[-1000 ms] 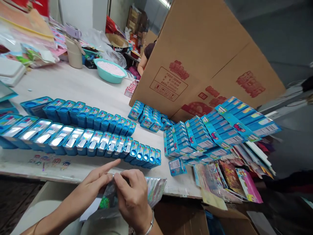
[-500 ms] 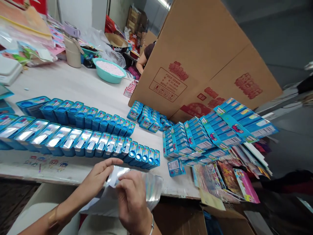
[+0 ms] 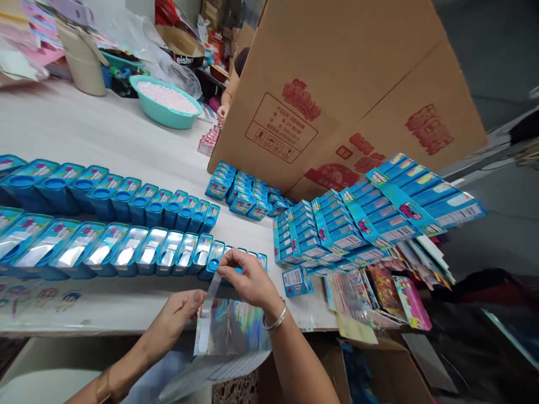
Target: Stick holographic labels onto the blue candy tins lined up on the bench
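My left hand (image 3: pixel 174 314) pinches the upper left edge of a shiny holographic sticker sheet (image 3: pixel 238 325), which hangs over the table's front edge. My right hand (image 3: pixel 248 278) is closed on the upper end of a narrow clear-silver sticker strip (image 3: pixel 214 289), whose lower end still meets the sheet near my left thumb. Just beyond my hands runs a front row of blue containers (image 3: pixel 99 249); many carry a silver sticker across the top. Those at the row's right end show bare round recesses and are partly hidden behind my right hand. A second row (image 3: pixel 143 196) stands behind.
Stacked blue display boxes (image 3: pixel 337 230) stand at the right, with one small blue box (image 3: pixel 297 280) beside them. A large carton (image 3: pixel 337 73) rises behind. Further off are a teal basin (image 3: pixel 164 112), a beige flask (image 3: pixel 80 56) and another person's hand (image 3: pixel 223 112).
My right hand has risen from the sheet, drawing the sticker strip up and away from it. The sheet now hangs lower with its shiny face spread out. The view has shifted slightly.
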`<state>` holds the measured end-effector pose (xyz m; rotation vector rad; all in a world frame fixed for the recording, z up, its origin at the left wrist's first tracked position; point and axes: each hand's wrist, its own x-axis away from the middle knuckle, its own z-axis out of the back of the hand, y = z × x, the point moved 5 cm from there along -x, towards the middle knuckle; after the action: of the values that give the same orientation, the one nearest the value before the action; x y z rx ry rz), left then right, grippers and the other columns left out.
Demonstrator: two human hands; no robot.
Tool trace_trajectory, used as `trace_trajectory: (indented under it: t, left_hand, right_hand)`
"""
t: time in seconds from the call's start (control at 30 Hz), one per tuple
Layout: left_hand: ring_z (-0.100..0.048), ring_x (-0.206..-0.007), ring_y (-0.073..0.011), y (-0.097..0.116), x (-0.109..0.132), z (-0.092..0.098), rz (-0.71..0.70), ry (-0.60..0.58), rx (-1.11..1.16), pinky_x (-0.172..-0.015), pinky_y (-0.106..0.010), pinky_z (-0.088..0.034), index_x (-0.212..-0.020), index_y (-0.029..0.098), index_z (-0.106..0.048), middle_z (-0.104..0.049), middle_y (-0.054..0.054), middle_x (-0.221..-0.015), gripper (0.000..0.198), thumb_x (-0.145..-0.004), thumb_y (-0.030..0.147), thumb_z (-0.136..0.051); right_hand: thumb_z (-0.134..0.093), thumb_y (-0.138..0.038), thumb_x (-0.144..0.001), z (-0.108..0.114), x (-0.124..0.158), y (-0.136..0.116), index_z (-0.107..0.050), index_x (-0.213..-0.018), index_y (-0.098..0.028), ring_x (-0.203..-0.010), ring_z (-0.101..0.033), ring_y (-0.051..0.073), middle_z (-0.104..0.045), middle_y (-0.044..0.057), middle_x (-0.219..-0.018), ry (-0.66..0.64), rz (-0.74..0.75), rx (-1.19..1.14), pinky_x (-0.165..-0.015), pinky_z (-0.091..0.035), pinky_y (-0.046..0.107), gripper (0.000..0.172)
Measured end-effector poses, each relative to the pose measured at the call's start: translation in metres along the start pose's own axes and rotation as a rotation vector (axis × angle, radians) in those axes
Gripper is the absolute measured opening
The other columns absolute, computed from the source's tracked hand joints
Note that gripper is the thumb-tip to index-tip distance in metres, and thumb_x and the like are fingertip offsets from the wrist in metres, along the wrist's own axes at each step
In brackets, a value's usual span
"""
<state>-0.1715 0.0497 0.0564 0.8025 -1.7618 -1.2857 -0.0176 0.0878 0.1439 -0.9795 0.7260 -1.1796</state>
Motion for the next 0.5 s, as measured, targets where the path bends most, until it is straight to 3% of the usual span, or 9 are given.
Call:
trace_trajectory:
  t: [0.17,0.33,0.4,0.5]
  left_hand:
    - [-0.04,-0.054,-0.013,-0.007,-0.021,-0.007,0.13,0.058,-0.006,-0.053,-0.024,-0.029,-0.068,0.015,-0.07,-0.052,0.002,-0.056,0.062,-0.075,0.077,-0.067]
    - [-0.047,-0.063,-0.0153,-0.014,-0.032,-0.002,0.084,0.166,-0.035,-0.059,-0.024,-0.036,-0.069,0.016,-0.072,-0.058,0.0,-0.063,0.06,-0.08,0.075,-0.065]
    - [-0.048,-0.065,-0.0161,-0.017,-0.035,-0.001,0.087,0.177,-0.036,-0.06,-0.024,-0.036,-0.07,0.016,-0.072,-0.059,0.0,-0.065,0.059,-0.08,0.074,-0.066]
    - [-0.046,-0.063,-0.0154,-0.024,-0.037,-0.002,0.11,0.169,-0.016,-0.058,-0.024,-0.035,-0.07,0.015,-0.071,-0.057,0.0,-0.064,0.059,-0.08,0.073,-0.066]
  right_hand:
    - [-0.061,-0.023,-0.093,0.002,-0.015,0.013,-0.063,-0.087,-0.02,-0.076,-0.057,0.014,-0.064,-0.003,-0.081,0.065,-0.028,0.154,-0.072,-0.042,0.026,0.007]
    - [-0.062,-0.012,-0.092,0.0,-0.027,0.017,-0.061,-0.091,-0.02,-0.104,-0.056,0.021,-0.065,0.005,-0.106,0.171,0.098,0.471,-0.091,-0.043,0.033,0.008]
    - [-0.061,-0.013,-0.094,-0.001,-0.031,0.02,-0.061,-0.094,-0.02,-0.116,-0.054,0.022,-0.064,0.008,-0.119,0.168,0.118,0.5,-0.099,-0.042,0.036,0.007]
    - [-0.059,-0.013,-0.097,-0.002,-0.036,0.026,-0.06,-0.095,-0.021,-0.123,-0.053,0.022,-0.065,0.007,-0.122,0.121,0.094,0.513,-0.103,-0.04,0.038,0.008]
